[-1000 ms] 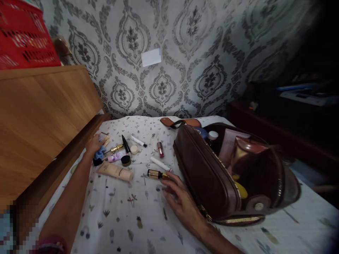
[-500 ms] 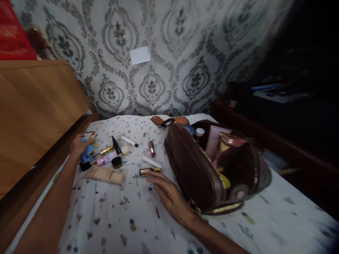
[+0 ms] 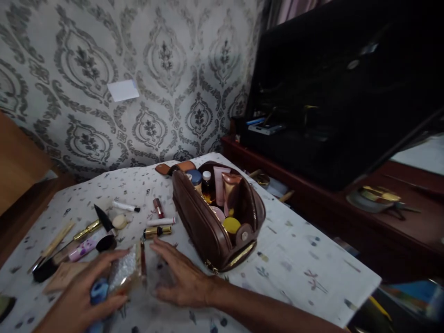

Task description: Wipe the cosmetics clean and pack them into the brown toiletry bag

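Note:
My left hand (image 3: 83, 296) is closed around a clear, glittering, boxy item (image 3: 124, 273), blurred by motion, and a bunched blue cloth piece (image 3: 99, 291) beneath it. Facing it, my right hand (image 3: 183, 277) is open with its fingers apart and curved, just right of the item's brown edge. Directly beyond the right fingertips lies a gold-and-black lipstick tube (image 3: 157, 231). A white tube (image 3: 161, 221) and a dark red lip gloss (image 3: 158, 208) lie behind it. The brown cosmetic bag (image 3: 197, 222) stands unzipped, holding several bottles, tubes and a yellow-lidded item (image 3: 231, 225).
Left on the patterned sheet (image 3: 294, 259) are a black pointed tube (image 3: 104, 219), a cream round pot (image 3: 120, 222), a pink tube (image 3: 86, 246), a beige tube (image 3: 64, 276) and a brush (image 3: 52, 266). A dark red cabinet (image 3: 312, 194) with a black screen (image 3: 322, 92) borders the right side.
My left hand has brought the clear item and blue cloth from the far left to the front middle. My right hand now faces it. The view has turned right.

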The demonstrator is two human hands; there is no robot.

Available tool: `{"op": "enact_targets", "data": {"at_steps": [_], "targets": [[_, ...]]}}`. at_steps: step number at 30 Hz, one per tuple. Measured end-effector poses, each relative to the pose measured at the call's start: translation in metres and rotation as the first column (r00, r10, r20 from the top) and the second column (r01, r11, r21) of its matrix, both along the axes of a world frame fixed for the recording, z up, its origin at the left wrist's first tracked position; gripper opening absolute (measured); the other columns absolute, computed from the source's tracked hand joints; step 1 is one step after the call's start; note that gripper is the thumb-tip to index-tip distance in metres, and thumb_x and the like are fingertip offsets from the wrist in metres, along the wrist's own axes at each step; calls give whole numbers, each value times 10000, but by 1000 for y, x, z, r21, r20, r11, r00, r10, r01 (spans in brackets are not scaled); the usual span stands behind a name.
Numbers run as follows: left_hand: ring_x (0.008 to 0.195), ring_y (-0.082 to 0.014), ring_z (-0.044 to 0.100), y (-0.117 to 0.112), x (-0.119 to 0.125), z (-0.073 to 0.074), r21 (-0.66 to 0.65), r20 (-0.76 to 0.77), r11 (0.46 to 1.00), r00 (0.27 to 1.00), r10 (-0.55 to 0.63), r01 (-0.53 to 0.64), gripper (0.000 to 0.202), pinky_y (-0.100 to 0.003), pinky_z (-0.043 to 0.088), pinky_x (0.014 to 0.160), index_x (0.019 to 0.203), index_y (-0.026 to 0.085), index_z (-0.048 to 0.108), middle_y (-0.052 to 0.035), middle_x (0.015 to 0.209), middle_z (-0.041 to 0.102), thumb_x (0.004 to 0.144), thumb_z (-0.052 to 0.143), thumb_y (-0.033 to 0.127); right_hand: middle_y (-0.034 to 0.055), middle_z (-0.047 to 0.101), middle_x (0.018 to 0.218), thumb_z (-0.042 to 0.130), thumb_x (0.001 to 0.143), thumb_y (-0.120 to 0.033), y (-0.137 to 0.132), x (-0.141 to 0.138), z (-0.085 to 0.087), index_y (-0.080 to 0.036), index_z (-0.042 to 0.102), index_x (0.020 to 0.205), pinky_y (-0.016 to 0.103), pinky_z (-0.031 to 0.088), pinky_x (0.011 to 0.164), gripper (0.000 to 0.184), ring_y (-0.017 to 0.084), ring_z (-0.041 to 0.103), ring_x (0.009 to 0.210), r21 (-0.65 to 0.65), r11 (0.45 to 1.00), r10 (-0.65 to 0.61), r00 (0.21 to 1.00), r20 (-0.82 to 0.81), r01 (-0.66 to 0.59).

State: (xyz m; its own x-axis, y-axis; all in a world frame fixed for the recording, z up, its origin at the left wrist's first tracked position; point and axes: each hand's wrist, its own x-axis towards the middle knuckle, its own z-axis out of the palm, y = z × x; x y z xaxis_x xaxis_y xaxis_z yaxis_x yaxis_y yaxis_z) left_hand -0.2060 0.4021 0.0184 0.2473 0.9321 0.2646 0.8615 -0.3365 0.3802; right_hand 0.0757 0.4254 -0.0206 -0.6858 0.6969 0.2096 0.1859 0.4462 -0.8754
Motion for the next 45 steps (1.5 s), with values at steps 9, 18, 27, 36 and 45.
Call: {"op": "enact_targets", "data": {"at_steps": [9,18,27,36,45], "targets": [[1335,-312,530,-31,39,-47,19,-73,998,995,-61,63,555,-493,500,1047,1445,372,421,-42,1460,552,908,557,394,197,382,1530,855,677,-413,0,-5,-18,-148,258,1552,434,325,1181,1092,306,351,1436,59,998,-28,999,-21,30],[1251,-270,598,-81,22,-26,56,-159,997,987,-35,44,487,-429,554,998,1435,333,433,-65,1414,560,955,487,392,194,430,1486,794,766,-332,2,-4,-17,-147,298,1529,433,344,1165,929,278,394,1401,143,989,-32,999,-5,32],[1010,-206,656,-80,46,5,47,2,991,992,123,-123,313,-328,544,882,1250,231,584,-59,1115,669,999,426,332,206,496,1405,789,733,-216,-1,-5,-21,-129,265,1534,506,407,1105,961,325,479,1321,166,984,-63,998,-32,67],[1041,-248,572,-24,104,1,79,-333,993,941,-57,88,370,-391,499,858,1261,191,585,-104,1137,619,963,372,138,190,419,1502,785,708,-186,-5,-5,-16,-181,130,1582,500,331,1166,1092,312,412,1398,105,990,-94,995,-34,97],[976,-234,586,-20,71,-8,80,-334,989,931,148,-128,282,-340,491,792,1062,177,641,-86,1010,621,913,414,102,165,444,1477,760,723,-194,-4,-4,-16,-235,186,1569,525,389,1120,1022,313,463,1361,-21,996,-85,996,-4,85]]}}
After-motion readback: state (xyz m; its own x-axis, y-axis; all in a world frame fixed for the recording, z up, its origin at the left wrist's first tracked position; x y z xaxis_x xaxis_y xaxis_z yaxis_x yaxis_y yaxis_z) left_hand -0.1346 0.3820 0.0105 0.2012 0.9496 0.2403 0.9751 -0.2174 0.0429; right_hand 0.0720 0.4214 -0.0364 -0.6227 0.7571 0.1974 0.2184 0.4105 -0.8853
